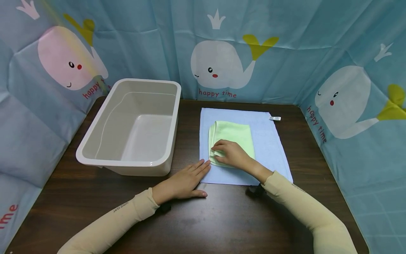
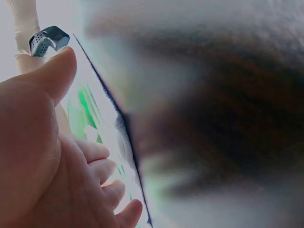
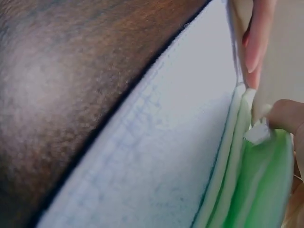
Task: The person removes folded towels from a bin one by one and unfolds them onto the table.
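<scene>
A light green cloth, folded into a layered rectangle, lies on a flat light blue cloth. My right hand is over the green cloth's left part, fingers bent, and pinches at its layered edge. In the right wrist view, a bent digit meets a small white tag on the green cloth. My left hand rests flat with fingers straight, its fingertips at the blue cloth's lower left corner. The left wrist view shows its palm side; much there is blurred.
A deep light grey plastic tub stands on the dark wooden table, left of the cloths. A white label sticks out from the blue cloth's upper right corner. Blue curtains with whale prints surround the table's back and sides.
</scene>
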Tool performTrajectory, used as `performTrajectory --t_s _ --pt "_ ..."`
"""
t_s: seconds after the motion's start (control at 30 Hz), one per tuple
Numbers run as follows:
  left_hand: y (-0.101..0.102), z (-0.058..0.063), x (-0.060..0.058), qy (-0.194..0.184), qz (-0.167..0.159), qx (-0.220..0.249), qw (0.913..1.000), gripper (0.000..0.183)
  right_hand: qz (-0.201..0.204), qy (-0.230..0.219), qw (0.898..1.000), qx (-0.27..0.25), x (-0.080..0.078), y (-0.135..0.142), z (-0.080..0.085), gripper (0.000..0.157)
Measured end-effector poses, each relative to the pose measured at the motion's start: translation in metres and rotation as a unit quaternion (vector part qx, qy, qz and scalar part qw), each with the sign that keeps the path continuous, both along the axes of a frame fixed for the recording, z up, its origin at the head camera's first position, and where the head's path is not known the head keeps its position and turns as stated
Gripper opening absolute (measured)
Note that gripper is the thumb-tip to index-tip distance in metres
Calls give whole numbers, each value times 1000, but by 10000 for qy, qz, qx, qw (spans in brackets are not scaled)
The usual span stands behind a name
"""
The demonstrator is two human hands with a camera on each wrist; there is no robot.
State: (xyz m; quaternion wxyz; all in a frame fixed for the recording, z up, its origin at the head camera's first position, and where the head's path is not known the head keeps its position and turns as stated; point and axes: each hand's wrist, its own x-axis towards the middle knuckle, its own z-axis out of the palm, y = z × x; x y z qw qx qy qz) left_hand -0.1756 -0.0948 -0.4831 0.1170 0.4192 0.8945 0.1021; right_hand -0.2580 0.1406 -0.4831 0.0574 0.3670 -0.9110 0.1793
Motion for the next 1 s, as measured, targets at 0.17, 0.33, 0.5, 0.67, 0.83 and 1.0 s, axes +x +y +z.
performTrajectory --t_s 0.17,0.33,0.5,0.67,0.83,1.0 --pt "1 -1 0 131 -4 124 9998 91 -95 140 9999 -31 1 0 1 26" --pt "3 -3 -1 365 0 167 9992 91 -341 497 9977 -301 2 -1 1 18" --pt "4 -2 -1 382 12 117 9992 92 -502 661 9950 -556 3 0 1 14" --pt "5 -1 -1 238 22 16 9997 93 -479 744 9940 -640 5 1 6 13" --pt "5 -2 -1 120 57 -43 9999 93 -570 581 9927 -886 6 5 12 12" --pt "5 -1 -1 159 31 -13 9999 93 -618 440 9903 -1162 5 13 18 12"
